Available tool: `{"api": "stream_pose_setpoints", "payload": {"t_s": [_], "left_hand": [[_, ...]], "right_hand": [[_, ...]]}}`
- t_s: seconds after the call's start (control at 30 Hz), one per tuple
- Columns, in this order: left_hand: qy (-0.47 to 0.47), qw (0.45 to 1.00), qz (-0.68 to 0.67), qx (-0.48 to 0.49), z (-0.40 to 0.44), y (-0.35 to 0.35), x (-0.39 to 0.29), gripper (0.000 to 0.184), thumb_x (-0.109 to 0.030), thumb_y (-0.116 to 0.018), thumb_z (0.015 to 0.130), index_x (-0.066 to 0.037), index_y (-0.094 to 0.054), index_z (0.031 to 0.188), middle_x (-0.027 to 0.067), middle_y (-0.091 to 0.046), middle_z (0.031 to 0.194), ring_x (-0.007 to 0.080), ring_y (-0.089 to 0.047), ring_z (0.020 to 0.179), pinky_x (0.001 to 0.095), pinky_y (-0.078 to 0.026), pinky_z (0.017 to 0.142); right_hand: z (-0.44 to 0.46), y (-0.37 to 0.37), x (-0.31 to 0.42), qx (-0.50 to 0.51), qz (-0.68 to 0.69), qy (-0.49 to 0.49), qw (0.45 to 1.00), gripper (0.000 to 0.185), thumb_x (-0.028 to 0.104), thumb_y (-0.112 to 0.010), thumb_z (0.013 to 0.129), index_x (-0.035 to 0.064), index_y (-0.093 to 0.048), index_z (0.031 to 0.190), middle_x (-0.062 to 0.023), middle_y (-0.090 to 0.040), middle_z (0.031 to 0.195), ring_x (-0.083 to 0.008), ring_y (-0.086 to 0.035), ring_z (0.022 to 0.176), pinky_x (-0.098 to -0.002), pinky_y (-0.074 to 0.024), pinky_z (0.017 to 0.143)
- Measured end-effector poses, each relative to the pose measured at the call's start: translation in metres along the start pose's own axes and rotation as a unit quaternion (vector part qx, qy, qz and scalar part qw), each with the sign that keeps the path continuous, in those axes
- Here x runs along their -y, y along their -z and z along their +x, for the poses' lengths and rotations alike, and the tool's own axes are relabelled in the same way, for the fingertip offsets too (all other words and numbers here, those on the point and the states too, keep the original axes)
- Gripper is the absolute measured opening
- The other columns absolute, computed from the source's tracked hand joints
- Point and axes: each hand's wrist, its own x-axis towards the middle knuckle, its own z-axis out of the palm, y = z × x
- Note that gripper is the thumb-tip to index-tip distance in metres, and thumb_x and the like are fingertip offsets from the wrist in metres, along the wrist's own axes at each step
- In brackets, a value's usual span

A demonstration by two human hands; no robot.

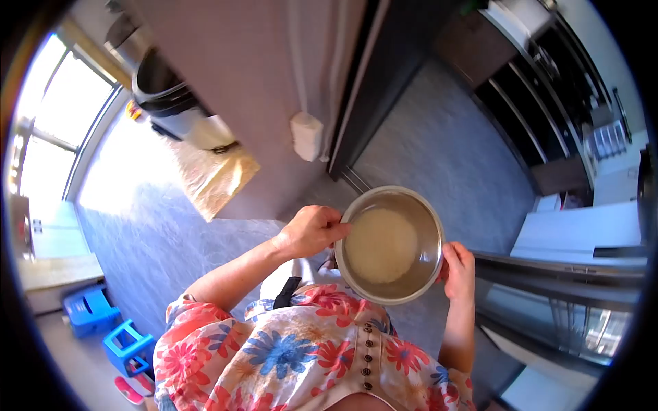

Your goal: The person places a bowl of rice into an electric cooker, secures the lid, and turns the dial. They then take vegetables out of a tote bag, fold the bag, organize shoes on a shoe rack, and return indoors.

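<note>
Between my two hands I carry a round metal pot (433,226) in front of my body, with its open top facing up. Pale grains that look like rice (381,245) lie in the bottom, perhaps in some water; I cannot tell for sure. My left hand (314,231) is closed on the left rim, its thumb over the edge. On the opposite side my right hand (458,266) grips the right rim, with part of its fingers hidden behind the wall.
A doorway with a floor track (356,181) lies ahead, a dark cabinet (480,41) beyond it. Sliding glass panels (548,274) stand at right. On the left are blue stools (129,348), a black-rimmed bin (164,89) and a yellowish sheet (218,179) on the floor.
</note>
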Motion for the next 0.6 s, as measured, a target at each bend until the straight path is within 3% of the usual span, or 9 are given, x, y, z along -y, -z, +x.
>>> {"api": "stream_pose_setpoints", "payload": {"t_s": [0.03, 0.23, 0.4, 0.6], "left_hand": [[-0.01, 1.0, 0.007, -0.003, -0.008, 0.009, 0.0, 0.031, -0.025, -0.053, 0.077, 0.003, -0.055, 0.066, 0.0115, -0.057, 0.058, 0.0173, -0.058, 0.054, 0.0295, -0.046, 0.054], [-0.016, 0.998, -0.035, 0.043, -0.061, 0.089, 0.002, 0.027, -0.021, -0.054, 0.081, 0.001, -0.055, 0.065, 0.0051, -0.056, 0.056, 0.0103, -0.055, 0.052, 0.0235, -0.044, 0.048], [-0.021, 0.983, -0.153, 0.099, -0.11, 0.194, 0.011, 0.026, -0.023, -0.056, 0.08, 0.001, -0.056, 0.071, 0.0062, -0.057, 0.057, 0.0116, -0.056, 0.051, 0.0228, -0.044, 0.048], [-0.056, 0.972, -0.212, 0.085, -0.16, 0.307, -0.011, 0.025, -0.022, -0.058, 0.079, 0.003, -0.057, 0.072, 0.0054, -0.054, 0.055, 0.0111, -0.053, 0.048, 0.0215, -0.042, 0.044]], "right_hand": [[-0.005, -0.008, 0.001, 0.01, 0.006, 0.0, 1.0, 0.02, 0.019, -0.05, 0.084, 0.0019, -0.053, 0.075, -0.001, -0.049, 0.055, -0.0088, -0.043, 0.039, -0.0221, -0.0332, 0.034], [-0.031, -0.086, 0.027, 0.042, 0.046, 0.0, 0.998, 0.018, 0.018, -0.049, 0.084, 0.0031, -0.052, 0.075, -0.0021, -0.052, 0.055, -0.0103, -0.046, 0.038, -0.0218, -0.0348, 0.031], [-0.057, -0.186, 0.057, 0.059, 0.118, 0.014, 0.991, 0.015, 0.016, -0.048, 0.083, 0.005, -0.053, 0.074, -0.0032, -0.054, 0.056, -0.0111, -0.05, 0.038, -0.0211, -0.0352, 0.028], [-0.087, -0.289, 0.105, 0.07, 0.162, 0.07, 0.982, 0.015, 0.016, -0.046, 0.083, 0.0033, -0.052, 0.081, -0.0048, -0.057, 0.06, -0.0118, -0.051, 0.04, -0.0208, -0.0345, 0.028]]}}
